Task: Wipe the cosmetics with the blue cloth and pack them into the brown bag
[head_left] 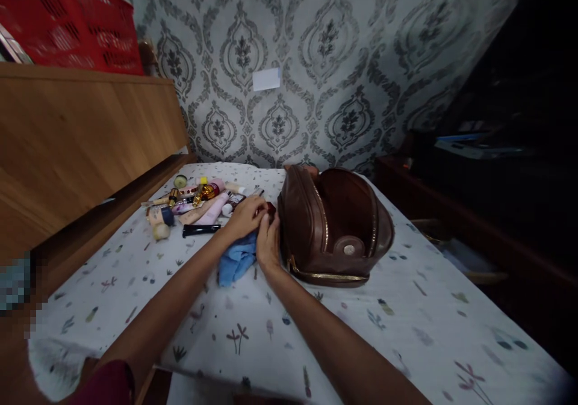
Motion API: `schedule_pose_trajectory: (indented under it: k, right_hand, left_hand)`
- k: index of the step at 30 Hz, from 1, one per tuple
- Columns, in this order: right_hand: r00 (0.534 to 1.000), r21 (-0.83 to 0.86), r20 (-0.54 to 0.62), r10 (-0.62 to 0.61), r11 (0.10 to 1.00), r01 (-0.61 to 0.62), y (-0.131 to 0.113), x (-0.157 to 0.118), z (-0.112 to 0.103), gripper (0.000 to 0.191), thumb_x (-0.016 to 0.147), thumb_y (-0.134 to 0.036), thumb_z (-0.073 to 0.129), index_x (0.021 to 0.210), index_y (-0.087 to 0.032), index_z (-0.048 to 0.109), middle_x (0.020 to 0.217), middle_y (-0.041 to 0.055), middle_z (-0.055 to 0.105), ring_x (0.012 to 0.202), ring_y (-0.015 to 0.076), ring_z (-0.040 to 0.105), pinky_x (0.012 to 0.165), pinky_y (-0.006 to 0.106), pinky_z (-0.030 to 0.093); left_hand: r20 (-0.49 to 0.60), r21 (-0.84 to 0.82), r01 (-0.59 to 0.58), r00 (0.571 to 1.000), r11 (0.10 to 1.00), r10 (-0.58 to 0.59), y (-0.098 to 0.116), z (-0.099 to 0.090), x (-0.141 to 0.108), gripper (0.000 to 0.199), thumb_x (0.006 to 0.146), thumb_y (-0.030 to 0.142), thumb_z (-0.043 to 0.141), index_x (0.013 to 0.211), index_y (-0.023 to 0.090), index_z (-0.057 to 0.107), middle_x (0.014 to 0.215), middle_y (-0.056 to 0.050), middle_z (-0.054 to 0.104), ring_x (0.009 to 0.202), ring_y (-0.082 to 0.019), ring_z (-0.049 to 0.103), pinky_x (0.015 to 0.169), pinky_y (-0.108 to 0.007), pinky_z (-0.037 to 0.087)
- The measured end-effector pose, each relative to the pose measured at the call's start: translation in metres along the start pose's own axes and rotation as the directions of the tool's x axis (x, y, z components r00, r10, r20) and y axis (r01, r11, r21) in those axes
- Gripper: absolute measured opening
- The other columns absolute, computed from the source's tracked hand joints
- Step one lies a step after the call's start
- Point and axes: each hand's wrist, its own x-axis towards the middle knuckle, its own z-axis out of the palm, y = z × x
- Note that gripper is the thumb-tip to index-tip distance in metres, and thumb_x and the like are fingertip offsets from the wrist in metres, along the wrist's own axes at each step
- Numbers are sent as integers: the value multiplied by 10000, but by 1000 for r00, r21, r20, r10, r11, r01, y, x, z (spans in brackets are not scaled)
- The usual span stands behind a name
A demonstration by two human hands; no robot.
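Observation:
My left hand [248,215] and my right hand [268,242] meet just left of a brown toiletry bag [300,230]. Between their closed fingers is a small, shiny dark-red item [271,209], mostly hidden, so its kind is unclear. A crumpled blue cloth [237,262] lies under my left wrist. The bag stands with its top unzipped and wide apart, gold zip teeth showing. Left of my hands lie several cosmetics: a pink tube [214,210], a black tube [201,230], an amber bottle [206,193] and a dark-capped jar [160,215].
A white patterned cloth covers the table [253,339]. Along the left runs a wooden cabinet [90,116] with a red plastic basket [72,26] on it. Patterned wallpaper [325,50] rises behind. Dark shelving [487,212] stands on the right.

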Motion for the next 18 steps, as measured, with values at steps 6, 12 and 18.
schedule_pose_trajectory:
  k: [6, 12, 18]
  right_hand:
    - [1000, -1, -6, -16, 1000, 16, -12, -3, -1, 644, 971, -544, 274, 1374, -68, 437, 1371, 264, 537, 1308, 294, 497, 1096, 480, 373]
    - [1000, -14, 4, -12, 1000, 12, -13, -3, -3, 616, 953, -519, 321, 1358, -69, 439, 1372, 271, 522, 1291, 304, 501, 1099, 484, 360]
    - [1000, -24, 24, -14, 1000, 14, -14, -5, -5, 681, 911, -553, 422, 1383, -62, 403, 1382, 272, 500, 1296, 318, 483, 1084, 472, 371]
  left_hand:
    - [-53, -59, 152, 986, 987, -155, -16, 4, -15, 432, 850, 157, 464, 1267, 186, 572, 1066, -81, 628, 950, -215, 600, 901, -356, 498]
    - [-30, -149, 182, 982, 972, -189, -15, 8, -15, 350, 781, 144, 517, 1115, 180, 616, 1070, -86, 631, 1011, -246, 593, 953, -405, 482]
    - [-34, -333, 179, 979, 926, -202, -17, 3, -29, 294, 776, 101, 481, 1048, 196, 538, 1076, -77, 672, 975, -214, 629, 929, -398, 498]
